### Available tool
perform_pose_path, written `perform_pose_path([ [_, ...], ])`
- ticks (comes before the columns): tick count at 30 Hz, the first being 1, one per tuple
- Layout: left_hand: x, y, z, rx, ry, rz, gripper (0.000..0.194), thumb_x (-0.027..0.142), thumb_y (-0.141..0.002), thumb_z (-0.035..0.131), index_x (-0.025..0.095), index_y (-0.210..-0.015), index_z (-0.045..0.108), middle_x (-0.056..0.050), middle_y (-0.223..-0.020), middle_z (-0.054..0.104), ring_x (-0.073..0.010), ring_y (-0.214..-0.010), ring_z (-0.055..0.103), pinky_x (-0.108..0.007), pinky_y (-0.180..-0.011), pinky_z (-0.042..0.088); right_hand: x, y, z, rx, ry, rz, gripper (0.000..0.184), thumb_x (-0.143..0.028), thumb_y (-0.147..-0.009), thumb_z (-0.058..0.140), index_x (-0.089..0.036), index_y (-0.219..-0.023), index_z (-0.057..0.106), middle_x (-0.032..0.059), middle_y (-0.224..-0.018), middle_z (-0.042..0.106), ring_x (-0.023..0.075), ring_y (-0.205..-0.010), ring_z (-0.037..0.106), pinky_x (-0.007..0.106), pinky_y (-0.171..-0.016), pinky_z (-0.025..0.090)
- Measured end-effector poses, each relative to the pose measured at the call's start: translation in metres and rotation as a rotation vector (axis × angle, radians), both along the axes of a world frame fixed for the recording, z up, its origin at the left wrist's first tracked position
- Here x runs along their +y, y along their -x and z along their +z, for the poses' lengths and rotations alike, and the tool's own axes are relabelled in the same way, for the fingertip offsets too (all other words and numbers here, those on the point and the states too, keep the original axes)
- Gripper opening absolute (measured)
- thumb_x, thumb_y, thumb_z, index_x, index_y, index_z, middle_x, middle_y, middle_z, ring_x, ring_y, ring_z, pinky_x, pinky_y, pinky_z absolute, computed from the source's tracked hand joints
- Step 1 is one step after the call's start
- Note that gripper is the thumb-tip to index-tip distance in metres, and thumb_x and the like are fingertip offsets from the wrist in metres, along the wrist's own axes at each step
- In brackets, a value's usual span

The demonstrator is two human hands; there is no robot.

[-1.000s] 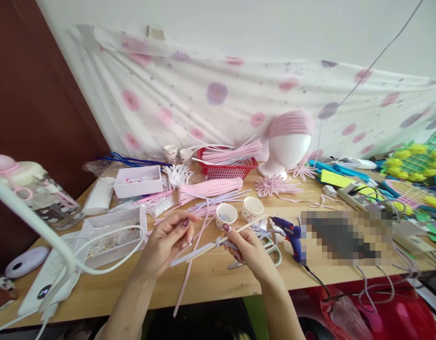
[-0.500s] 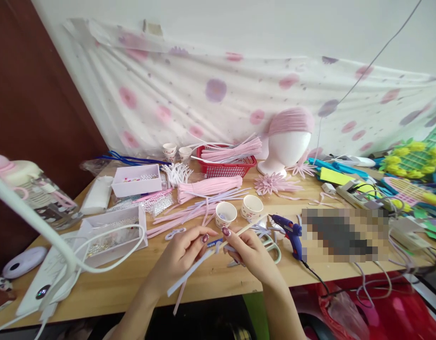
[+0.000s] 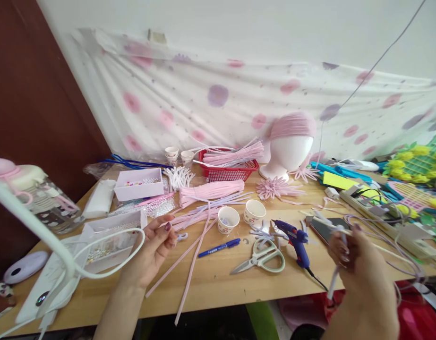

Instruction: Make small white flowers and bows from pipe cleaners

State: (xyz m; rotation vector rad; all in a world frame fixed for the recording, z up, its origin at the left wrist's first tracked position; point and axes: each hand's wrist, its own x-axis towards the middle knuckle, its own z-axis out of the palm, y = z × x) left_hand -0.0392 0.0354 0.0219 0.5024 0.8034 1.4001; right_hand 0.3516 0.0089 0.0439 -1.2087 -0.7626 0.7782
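My right hand, slightly blurred, is closed around a thin pale stick with a lavender fuzzy strip at it. It hovers over the table's right front, beside a dark flat phone-like slab. My left hand is raised at the left, its fingers curled in with the tips close together; anything between them is too small to make out. Between my hands lie a blue marker, scissors with pale green handles, and two pink pipe cleaners. Right of the scissors rests a blue glue gun.
Two paper cups stand mid-table, behind them a pink pipe-cleaner bundle and a red basket. A white head form stands at the back. Left are bead boxes and a lamp's white cable; a power strip lies right.
My hands have parted. The right has swung far right with the stick and lavender strip; the left has moved slightly left. The marker and scissors are now uncovered.
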Motion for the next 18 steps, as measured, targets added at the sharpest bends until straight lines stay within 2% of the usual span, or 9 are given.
perform_pose_path([
  [2,0.003,-0.006,-0.002,-0.054,0.037,0.015,0.048,0.024,-0.039,0.105,0.017,-0.078,0.078,0.005,-0.055,0.066,-0.0059,-0.053,0.061,-0.012,-0.053,0.053,-0.007,0.006,0.004,0.065,-0.049,-0.132,0.049,-0.059,-0.068,0.086,-0.020,-0.061,0.056,-0.0048,-0.049,0.043,0.0069,-0.039,0.031,0.021,-0.032,0.017],
  [4,0.004,-0.016,-0.005,-0.090,0.056,-0.011,0.049,0.027,-0.039,0.105,0.018,-0.077,0.077,0.006,-0.058,0.069,-0.0067,-0.056,0.065,-0.015,-0.060,0.057,-0.010,0.031,0.006,0.129,-0.094,-0.160,0.045,-0.055,-0.065,0.089,-0.020,-0.067,0.061,-0.0035,-0.055,0.048,0.0072,-0.041,0.035,0.019,-0.032,0.020],
  [7,0.003,-0.032,-0.009,-0.146,0.098,-0.073,0.048,0.033,-0.040,0.105,0.020,-0.075,0.076,0.006,-0.063,0.072,-0.0111,-0.067,0.071,-0.026,-0.076,0.062,-0.005,0.087,0.006,0.217,-0.154,-0.093,0.036,-0.040,-0.063,0.089,-0.022,-0.072,0.059,-0.0040,-0.059,0.055,0.0100,-0.044,0.046,0.019,-0.035,0.030],
  [9,0.001,-0.040,-0.010,-0.183,0.132,-0.128,0.047,0.034,-0.039,0.105,0.022,-0.075,0.076,0.007,-0.064,0.072,-0.0134,-0.074,0.073,-0.029,-0.079,0.059,0.002,0.124,0.005,0.192,-0.130,0.044,0.028,-0.039,-0.072,0.080,-0.022,-0.070,0.058,-0.0027,-0.058,0.058,0.0117,-0.044,0.050,0.021,-0.036,0.035],
  [12,-0.002,-0.048,-0.010,-0.192,0.164,-0.171,0.044,0.036,-0.041,0.105,0.025,-0.072,0.076,0.007,-0.065,0.071,-0.0151,-0.077,0.073,-0.028,-0.072,0.055,0.011,0.167,0.002,0.100,-0.233,0.038,0.025,-0.044,-0.091,0.065,-0.022,-0.082,0.062,-0.0023,-0.060,0.062,0.0125,-0.045,0.052,0.022,-0.039,0.040],
  [15,-0.006,-0.055,-0.006,-0.147,0.148,-0.162,0.042,0.035,-0.038,0.105,0.024,-0.064,0.074,0.006,-0.064,0.073,-0.0143,-0.074,0.071,-0.026,-0.069,0.053,0.016,0.192,0.000,-0.045,-0.267,0.058,0.027,-0.047,-0.100,0.055,-0.022,-0.091,0.061,0.0001,-0.069,0.069,0.0144,-0.053,0.059,0.024,-0.047,0.047],
  [18,-0.012,-0.064,0.000,0.033,0.052,-0.112,0.040,0.023,-0.036,0.105,0.020,-0.059,0.073,0.004,-0.062,0.074,-0.0114,-0.067,0.067,-0.022,-0.069,0.052,0.017,0.203,-0.003,-0.155,-0.172,0.225,0.030,-0.048,-0.103,0.051,-0.021,-0.099,0.063,0.0018,-0.074,0.071,0.0154,-0.057,0.063,0.026,-0.052,0.052],
])
